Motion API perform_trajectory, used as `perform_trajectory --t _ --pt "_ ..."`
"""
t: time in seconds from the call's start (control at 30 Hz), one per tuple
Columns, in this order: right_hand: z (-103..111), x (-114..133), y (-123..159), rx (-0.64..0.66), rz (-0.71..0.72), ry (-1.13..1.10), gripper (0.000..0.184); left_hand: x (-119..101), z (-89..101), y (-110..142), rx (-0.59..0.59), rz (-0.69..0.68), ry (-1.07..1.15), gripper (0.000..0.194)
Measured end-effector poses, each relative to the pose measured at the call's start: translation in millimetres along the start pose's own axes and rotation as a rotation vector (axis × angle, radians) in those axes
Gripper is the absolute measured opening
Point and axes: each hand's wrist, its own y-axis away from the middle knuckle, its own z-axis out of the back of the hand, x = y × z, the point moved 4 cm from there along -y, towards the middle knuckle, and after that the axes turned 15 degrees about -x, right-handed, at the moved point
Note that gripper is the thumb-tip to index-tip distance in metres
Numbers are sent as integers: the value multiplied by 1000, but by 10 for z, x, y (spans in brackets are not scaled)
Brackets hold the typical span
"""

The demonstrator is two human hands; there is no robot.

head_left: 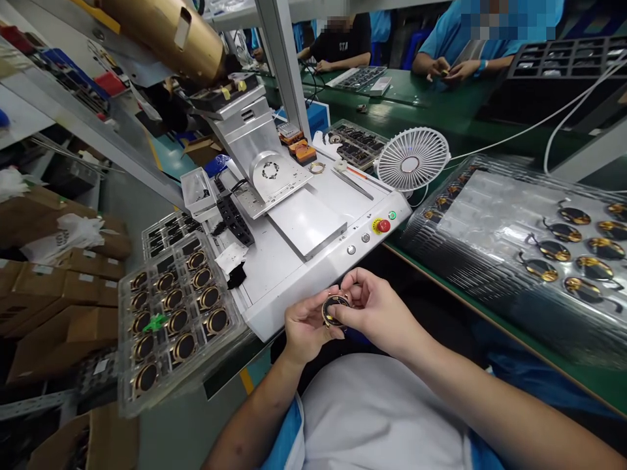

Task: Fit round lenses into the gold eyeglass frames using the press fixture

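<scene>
Both my hands hold one small round black and gold ring part [335,309] close to my chest, just in front of the white machine. My left hand [306,326] cups it from below with fingers curled. My right hand [372,307] pinches its upper right edge with thumb and fingers. To my left a clear plastic tray [128,378] holds several of the same round parts. To my right a stack of clear trays [494,215] carries several flat gold coil parts [592,267].
The white machine [318,254] has a red stop button [383,226], a metal fixture plate [274,175] and a flat block. A small white fan [412,158] stands behind it. Cardboard boxes [53,287] lie at left. Other people work at the far green bench [421,98].
</scene>
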Motion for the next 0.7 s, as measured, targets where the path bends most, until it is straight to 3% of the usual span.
perform_trajectory --t 0.2,0.37,0.57,0.7 --pt "-5 -54 -45 12 -40 -44 45 52 53 10 -41 -16 20 55" --pt "68 -119 -81 57 -119 145 50 9 33 -8 -22 -88 13 54" --pt "21 -296 -85 106 -143 -47 61 -1 63 25 15 -120 -87 54" --pt "-26 -309 -184 98 -91 2 59 -27 101 14 -17 -141 -109 53"
